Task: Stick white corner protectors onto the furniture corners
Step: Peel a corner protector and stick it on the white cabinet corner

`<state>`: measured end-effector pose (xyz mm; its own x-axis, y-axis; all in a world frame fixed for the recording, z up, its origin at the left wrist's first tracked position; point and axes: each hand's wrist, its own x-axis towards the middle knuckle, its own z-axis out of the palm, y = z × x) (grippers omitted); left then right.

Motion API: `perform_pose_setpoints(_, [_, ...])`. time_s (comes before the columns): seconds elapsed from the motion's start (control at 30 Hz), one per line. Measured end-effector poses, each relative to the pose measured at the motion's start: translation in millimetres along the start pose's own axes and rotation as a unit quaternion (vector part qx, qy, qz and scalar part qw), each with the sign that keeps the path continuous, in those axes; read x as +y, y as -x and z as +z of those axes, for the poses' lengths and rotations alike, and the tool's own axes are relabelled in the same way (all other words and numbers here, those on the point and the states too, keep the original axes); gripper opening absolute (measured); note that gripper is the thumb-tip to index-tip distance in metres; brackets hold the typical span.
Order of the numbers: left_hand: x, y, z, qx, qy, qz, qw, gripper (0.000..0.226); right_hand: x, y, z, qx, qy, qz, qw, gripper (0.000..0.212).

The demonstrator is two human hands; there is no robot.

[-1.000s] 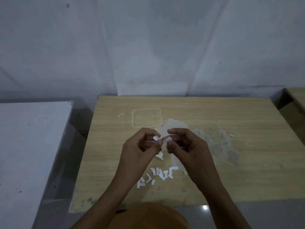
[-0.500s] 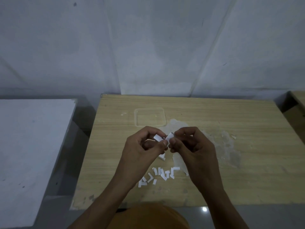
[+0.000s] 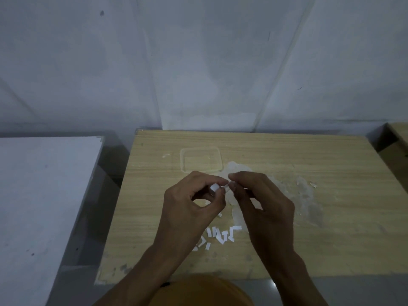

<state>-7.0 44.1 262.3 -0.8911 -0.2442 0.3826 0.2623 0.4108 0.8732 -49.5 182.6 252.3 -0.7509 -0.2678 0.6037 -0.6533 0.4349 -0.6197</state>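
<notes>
Both hands meet above the middle of the wooden table (image 3: pixel 331 239). My left hand (image 3: pixel 194 206) pinches a small white corner protector (image 3: pixel 214 187) between thumb and fingertips. My right hand (image 3: pixel 262 204) pinches the same piece's clear end (image 3: pixel 225 188) from the right. Below the hands, several small white backing strips (image 3: pixel 218 236) lie scattered on the table near its front edge.
A clear square plastic lid (image 3: pixel 201 160) lies flat beyond the hands. Pale torn patches (image 3: pixel 306 193) mark the tabletop to the right. A white surface (image 3: pixel 44 195) stands to the left across a gap. Another wooden piece (image 3: pixel 397 138) shows at the far right. An orange object (image 3: pixel 203 292) sits at the bottom.
The white piece between my fingertips has turned and shows less of itself. Both hands stay together over the table's middle.
</notes>
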Motion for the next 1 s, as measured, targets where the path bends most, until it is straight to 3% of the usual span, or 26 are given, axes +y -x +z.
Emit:
perform_pose_setpoints(0.33, [1, 1, -4, -0.010, 0.003, -0.030, 1.000, 0.023, 9, -9, -13, -0.095, 0.113, -0.124, 0.981, 0.019])
perform_pose_setpoints(0.7, [-15, 7, 1, -0.011, 0.053, -0.137, 0.989, 0.016, 10, -10, -7, -0.209, 0.084, -0.065, 0.972, 0.016])
perform_pose_setpoints(1.0, [-21, 7, 0, -0.028, 0.137, -0.220, 0.965, 0.019, 19, -11, -1, -0.205, 0.082, -0.025, 0.975, 0.009])
